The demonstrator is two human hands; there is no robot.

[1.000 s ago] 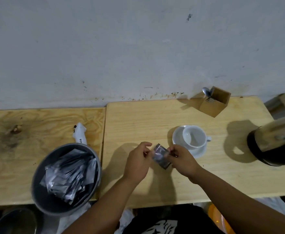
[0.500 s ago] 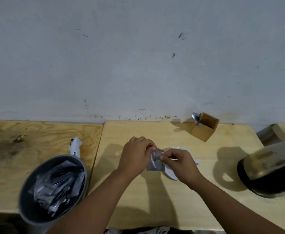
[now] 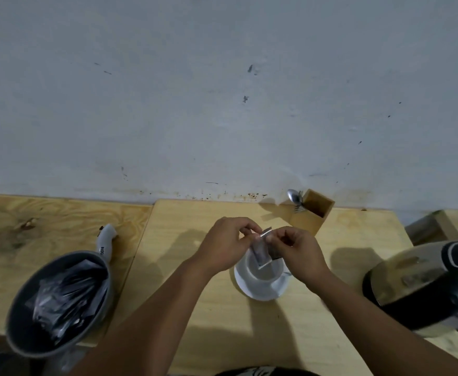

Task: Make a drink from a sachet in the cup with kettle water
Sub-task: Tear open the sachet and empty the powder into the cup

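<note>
A small silver sachet (image 3: 261, 251) hangs upright over the white cup (image 3: 263, 272), which stands on a white saucer (image 3: 260, 291) on the light wooden table. My left hand (image 3: 227, 244) pinches the sachet's top left edge. My right hand (image 3: 295, 248) pinches its top right edge. The two hands touch above the cup. At the right edge stands a steel and black kettle (image 3: 428, 286).
A grey pan (image 3: 56, 305) with a white handle (image 3: 105, 240) holds several more silver sachets at the front left. A wooden holder (image 3: 310, 213) with a spoon (image 3: 294, 197) stands by the wall. A wooden block (image 3: 436, 226) sits at the far right.
Both hands have carried the sachet from in front of the cup to above it and turned it upright. The camera has tilted upward toward the wall.
</note>
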